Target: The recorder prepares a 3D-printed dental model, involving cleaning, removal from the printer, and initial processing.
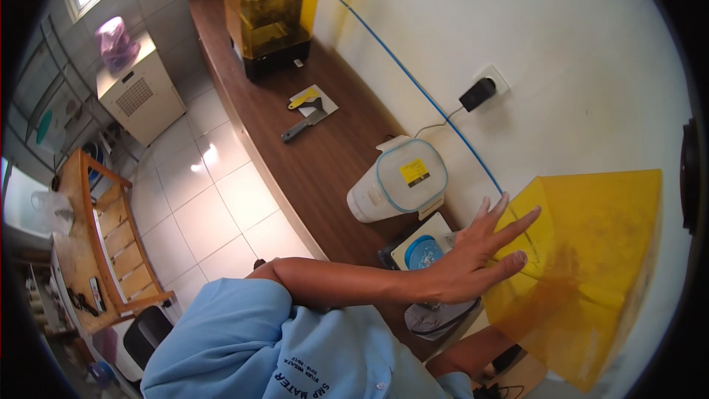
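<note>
My left hand reaches right, fingers spread, over the side of a translucent yellow box-like cover; whether the fingertips touch it is unclear. My right forearm runs behind the cover, where that hand shows only as a dim orange shape with its fingers indistinct. Beside my left hand is a small white appliance with a blue round top, and below that lies grey cloth. A lidded white container stands left of the cover on the brown counter. A blue tube runs along the wall toward the cover.
A yellow-covered machine stands at the counter's far end, near scrapers on a white pad. A black adapter is plugged into the wall. Across the tiled floor are a wooden bench and a beige cabinet with a purple bag.
</note>
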The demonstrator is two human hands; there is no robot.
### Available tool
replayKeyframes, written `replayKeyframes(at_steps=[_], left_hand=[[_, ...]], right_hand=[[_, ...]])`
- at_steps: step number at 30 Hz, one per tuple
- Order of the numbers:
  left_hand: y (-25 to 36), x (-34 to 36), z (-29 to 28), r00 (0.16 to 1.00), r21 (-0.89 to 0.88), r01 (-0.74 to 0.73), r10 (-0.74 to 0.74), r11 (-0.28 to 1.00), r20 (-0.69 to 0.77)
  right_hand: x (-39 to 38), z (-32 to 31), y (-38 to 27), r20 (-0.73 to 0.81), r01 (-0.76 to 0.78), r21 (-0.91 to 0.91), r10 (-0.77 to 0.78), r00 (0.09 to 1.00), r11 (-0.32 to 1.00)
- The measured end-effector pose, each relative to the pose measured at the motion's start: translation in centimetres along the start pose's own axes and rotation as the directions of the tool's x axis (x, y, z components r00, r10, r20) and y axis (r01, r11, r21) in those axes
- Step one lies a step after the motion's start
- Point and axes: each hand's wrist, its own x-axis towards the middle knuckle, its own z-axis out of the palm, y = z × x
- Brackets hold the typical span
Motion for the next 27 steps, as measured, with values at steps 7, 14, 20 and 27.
replayKeyframes(at_steps=[7, 14, 20, 27], left_hand=[[4.7, -1.0, -8.9, 0.940, 0.119, -0.212, 0.236, 0.970, -0.247], [3.6, -5.3, -25.5, 0.796, -0.152, -0.333, 0.190, 0.931, -0.575], [-6.8, -9.9, -35.7, 0.807, -0.340, -0.279, 0.027, 0.898, -0.591], [-20.6, -11.5, -38.2, 0.812, -0.497, -0.269, -0.083, 0.825, -0.577]], right_hand=[[10.7, 9.9, 0.3, 0.125, 0.034, 0.017, -0.036, 0.992, 0.999], [11.1, 29.2, 10.3, 0.069, 0.013, -0.020, -0.011, 0.998, 1.000], [10.7, 38.1, 23.5, 0.083, -0.205, -0.161, 0.220, 0.972, 0.966], [7.0, 39.5, 27.8, -0.060, -0.427, -0.062, 0.424, 0.904, 0.902]])
